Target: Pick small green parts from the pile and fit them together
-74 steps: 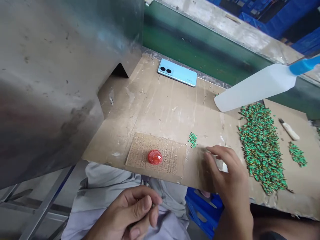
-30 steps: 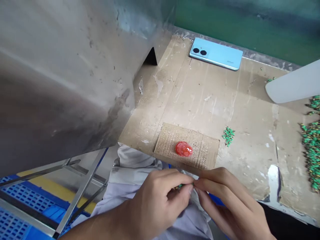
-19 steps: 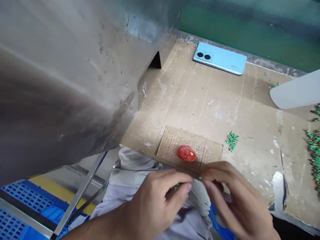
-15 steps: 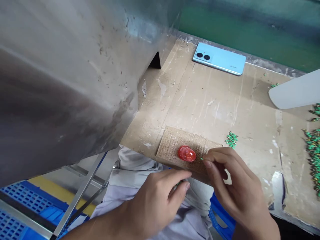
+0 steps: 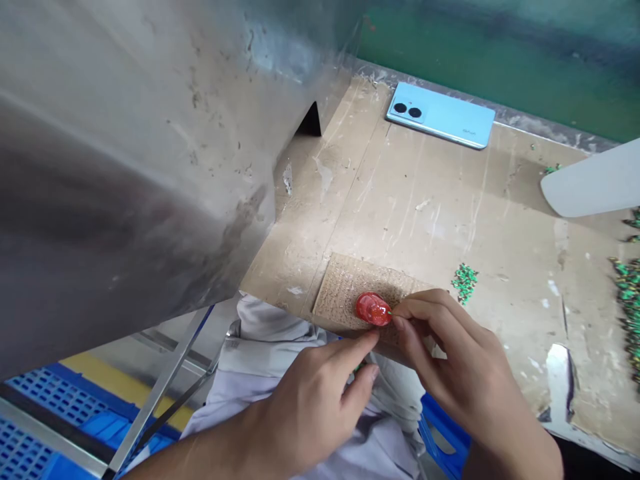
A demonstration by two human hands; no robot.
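A small red glossy cap-like dish [image 5: 369,307] holding wet-looking red stuff sits on a rough tan board [image 5: 337,283] at the table's near edge. My right hand [image 5: 457,360] pinches a tiny green piece [image 5: 389,313] between thumb and index finger, its tip at the dish's right rim. Just below the dish lies my left hand [image 5: 325,393], its index fingertip close to the rim and its thumb held apart. Small green pieces [image 5: 358,367] show inside its curled fingers, mostly hidden. A little pile of green pieces [image 5: 465,283] rests beyond my right hand.
A light blue phone [image 5: 440,117] lies at the table's back. More green pieces [image 5: 629,300] spread along the right side, near a white container [image 5: 595,183]. On the left a large metal housing [image 5: 200,147] rises beside the table. Blue crates [image 5: 40,407] stand below.
My right hand has moved left, bringing the green piece from beside the red dish to its right rim. My left index fingertip has come slightly nearer the dish.
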